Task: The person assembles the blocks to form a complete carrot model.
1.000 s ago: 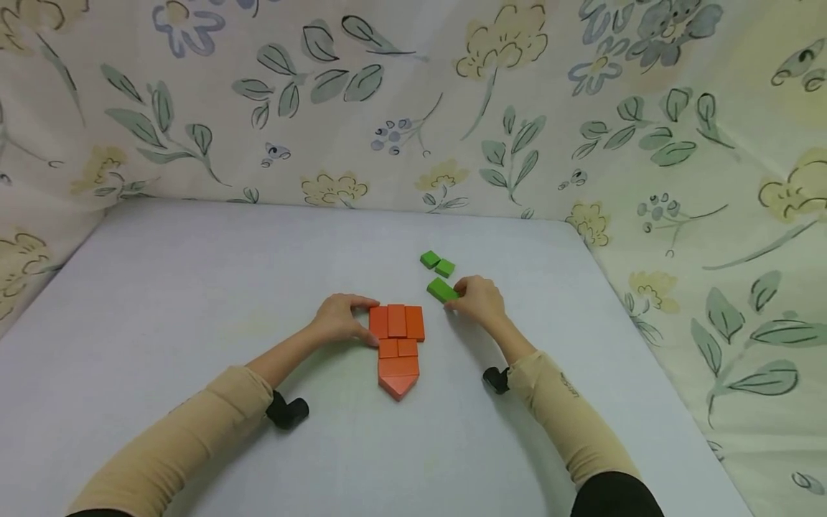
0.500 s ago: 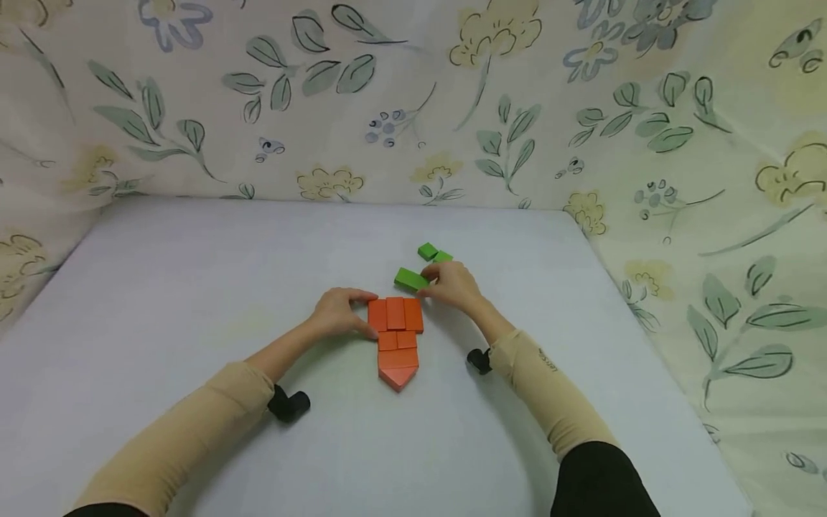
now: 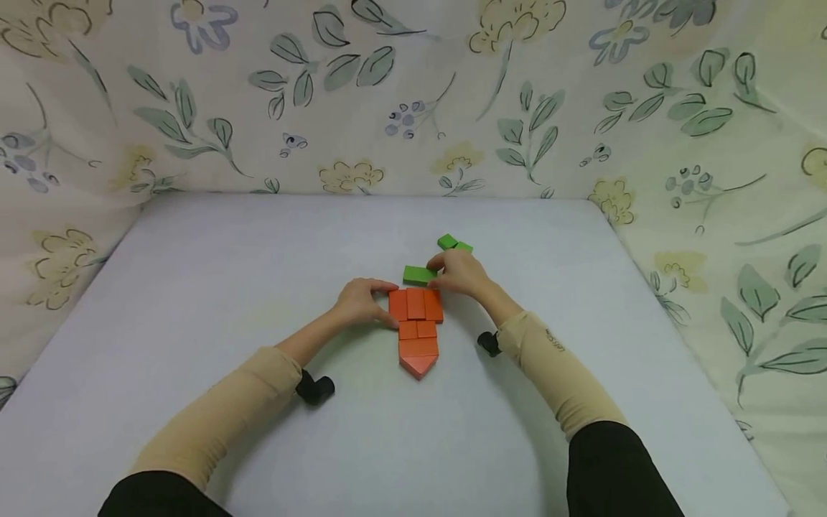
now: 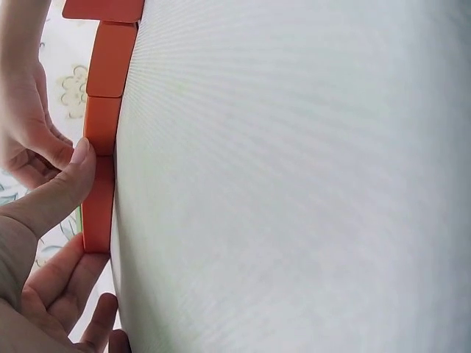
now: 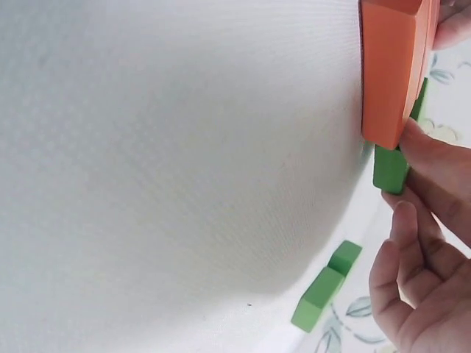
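Note:
Flat orange blocks [image 3: 418, 347] lie joined on the white table, three side by side at the far end, smaller ones below and a pointed tip toward me. My left hand [image 3: 362, 301] holds the far-left orange block [image 4: 99, 209], thumb at its near end and fingers at its far end. At the far edge of the orange shape lies a green rectangular block [image 3: 417, 276]; my right hand [image 3: 460, 273] pinches its right end. In the right wrist view, this green block [image 5: 390, 170] sits just beyond an orange block [image 5: 386, 73], beside my thumb.
Behind my right hand lie two small green blocks [image 3: 447, 241], near each other and partly hidden by the hand. The white table [image 3: 258, 258] meets a flowered cloth [image 3: 349, 108] at its back and sides. Both wrists carry black devices [image 3: 315, 389].
My right hand has carried the green block leftward to the far edge of the orange shape and turned it to lie nearly crosswise. The left hand keeps its place; the head view has shifted slightly.

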A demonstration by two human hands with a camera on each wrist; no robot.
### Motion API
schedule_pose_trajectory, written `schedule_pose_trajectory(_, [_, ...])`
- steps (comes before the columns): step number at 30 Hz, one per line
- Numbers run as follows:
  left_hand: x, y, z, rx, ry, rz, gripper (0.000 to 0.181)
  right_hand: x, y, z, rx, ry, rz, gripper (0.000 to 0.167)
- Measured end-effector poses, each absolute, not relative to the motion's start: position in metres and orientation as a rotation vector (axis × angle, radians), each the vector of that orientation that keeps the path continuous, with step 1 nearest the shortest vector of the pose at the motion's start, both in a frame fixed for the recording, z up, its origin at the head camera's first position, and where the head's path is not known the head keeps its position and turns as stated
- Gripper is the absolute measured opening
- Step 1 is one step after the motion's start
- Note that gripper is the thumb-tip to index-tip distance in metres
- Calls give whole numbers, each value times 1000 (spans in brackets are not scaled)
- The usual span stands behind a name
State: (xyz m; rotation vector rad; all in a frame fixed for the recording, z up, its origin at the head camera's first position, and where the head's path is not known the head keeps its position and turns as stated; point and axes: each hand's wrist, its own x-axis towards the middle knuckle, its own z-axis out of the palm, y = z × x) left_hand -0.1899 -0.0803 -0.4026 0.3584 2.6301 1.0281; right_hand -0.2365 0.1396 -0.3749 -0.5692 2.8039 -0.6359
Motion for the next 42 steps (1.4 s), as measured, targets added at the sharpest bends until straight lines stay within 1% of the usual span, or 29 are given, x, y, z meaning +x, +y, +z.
schedule_pose_trajectory(9, [-198,-77,-397,343,2650,1018,73,-248,142,-366,-612,2748,-631,39])
schedule_pose_trajectory(13, [-200,-73,-397,366,2650,1036,72,-252,146,-365,-576,2704,-711,34])
schedule_pose_trajectory(17, [-200,-72,-398,370,2659,1022,72,-254,145,-367,-526,2694,-758,29])
schedule_pose_trajectory(23, [-198,-77,-401,372,2685,1021,72,-256,137,-370,-587,2686,-758,25])
schedule_pose_trajectory(29, [-193,-82,-403,362,2695,1017,72,-252,135,-375,-603,2668,-786,26])
schedule_pose_trajectory(31, [-189,-81,-405,370,2691,1019,71,-247,139,-379,-552,2739,-809,26])
schedule_pose_trajectory(35, [-181,-79,-407,373,2683,1038,70,-245,151,-388,-323,2998,-922,24])
schedule_pose_trajectory(38, [-181,-77,-406,363,2686,1058,68,-251,163,-387,-168,3121,-951,29])
schedule_pose_trajectory(42, [-185,-77,-404,369,2695,1072,68,-260,176,-381,-80,3071,-819,39])
